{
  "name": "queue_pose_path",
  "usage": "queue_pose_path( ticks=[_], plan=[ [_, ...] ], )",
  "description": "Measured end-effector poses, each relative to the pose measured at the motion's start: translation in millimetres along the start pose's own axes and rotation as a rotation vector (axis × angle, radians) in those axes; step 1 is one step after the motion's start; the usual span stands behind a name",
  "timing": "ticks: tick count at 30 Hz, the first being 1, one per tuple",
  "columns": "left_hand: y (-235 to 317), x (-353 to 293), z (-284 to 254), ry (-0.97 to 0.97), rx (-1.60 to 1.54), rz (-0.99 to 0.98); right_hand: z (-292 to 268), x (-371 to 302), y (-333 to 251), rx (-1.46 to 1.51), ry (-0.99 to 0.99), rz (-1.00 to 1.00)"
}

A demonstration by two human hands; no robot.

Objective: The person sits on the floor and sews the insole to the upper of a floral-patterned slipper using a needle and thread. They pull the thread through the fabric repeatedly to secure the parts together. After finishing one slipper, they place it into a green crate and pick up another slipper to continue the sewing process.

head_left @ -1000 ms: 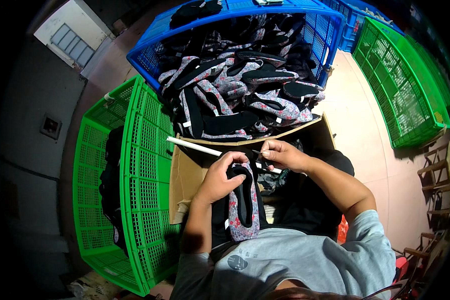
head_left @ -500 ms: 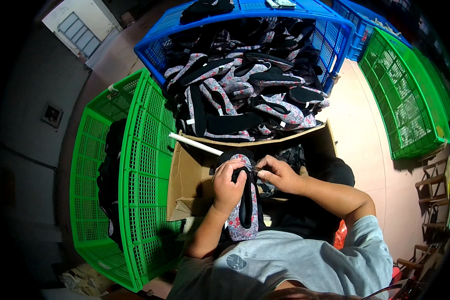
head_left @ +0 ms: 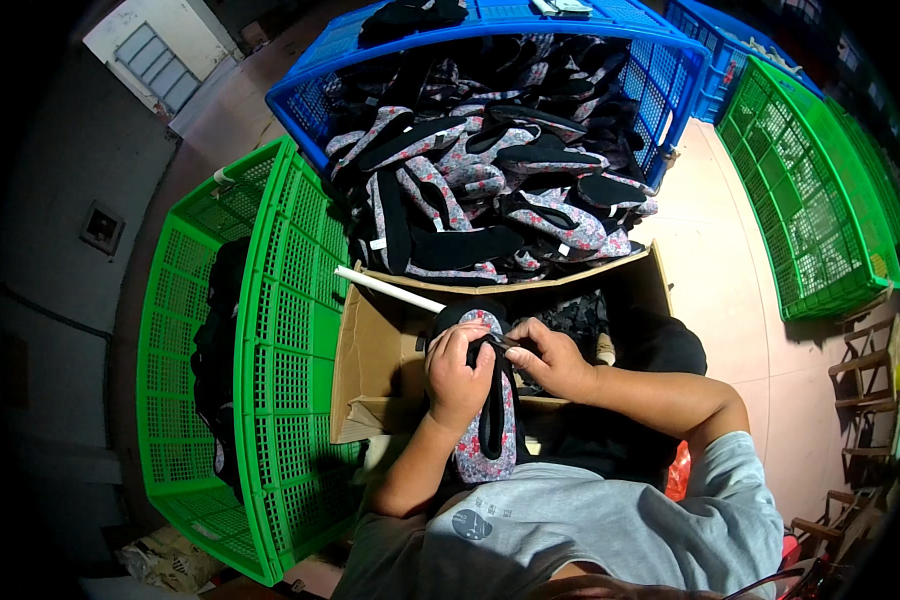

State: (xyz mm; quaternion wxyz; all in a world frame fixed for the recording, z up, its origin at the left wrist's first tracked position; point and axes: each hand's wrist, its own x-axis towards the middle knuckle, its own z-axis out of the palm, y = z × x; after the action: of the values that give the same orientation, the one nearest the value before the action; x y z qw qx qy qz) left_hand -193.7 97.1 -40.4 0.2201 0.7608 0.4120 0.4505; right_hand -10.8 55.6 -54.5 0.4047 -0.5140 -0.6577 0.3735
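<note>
A floral slipper [head_left: 484,466] with a black-edged opening stands lengthwise in front of my chest. Around its far end my left hand [head_left: 458,368] is closed, the thumb lying by the edge of the opening. My right hand [head_left: 554,362] meets it from the right in a pinch, its fingertips at the far end of the opening. Something small and dark shows between those fingertips; its kind is too small to tell. Just behind the slipper, a white tube [head_left: 388,287] sticks out to the left over a cardboard box [head_left: 370,355].
A blue crate [head_left: 692,100] beyond the box is heaped with floral and black slippers [head_left: 470,245]. On the left stands a green crate [head_left: 290,400] with dark things inside. More green crates [head_left: 800,200] stand at the right, near a wooden rack [head_left: 865,375].
My right hand has shifted slightly left and down, closer to my left hand at the slipper's opening. My left hand keeps its hold on the slipper.
</note>
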Motion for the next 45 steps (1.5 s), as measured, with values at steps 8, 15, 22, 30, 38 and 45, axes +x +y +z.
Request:
queue_pose_path(
  ticks=[8,15,22,30,38,45],
  plan=[
    [2.9,1.0,0.7,-0.003,0.028,0.019,4.5,-1.2,1.3,-0.026,0.044,-0.015],
    [2.6,0.7,1.2,0.000,0.041,0.015,7.9,-2.2,1.7,0.025,0.053,0.006],
    [2.1,0.2,2.6,0.013,0.030,0.007,8.4,-1.7,-3.1,0.145,0.018,0.106],
    [3.4,0.7,1.2,0.002,0.042,0.028,11.9,-0.6,5.2,0.183,0.036,0.110],
    [4.0,1.4,-0.6,-0.007,0.005,0.029,6.9,18.2,22.7,0.606,0.177,0.260],
    [26.0,-7.8,-15.2,0.071,0.150,-0.055,-20.3,34.7,4.3,0.749,0.164,0.440]
  ],
)
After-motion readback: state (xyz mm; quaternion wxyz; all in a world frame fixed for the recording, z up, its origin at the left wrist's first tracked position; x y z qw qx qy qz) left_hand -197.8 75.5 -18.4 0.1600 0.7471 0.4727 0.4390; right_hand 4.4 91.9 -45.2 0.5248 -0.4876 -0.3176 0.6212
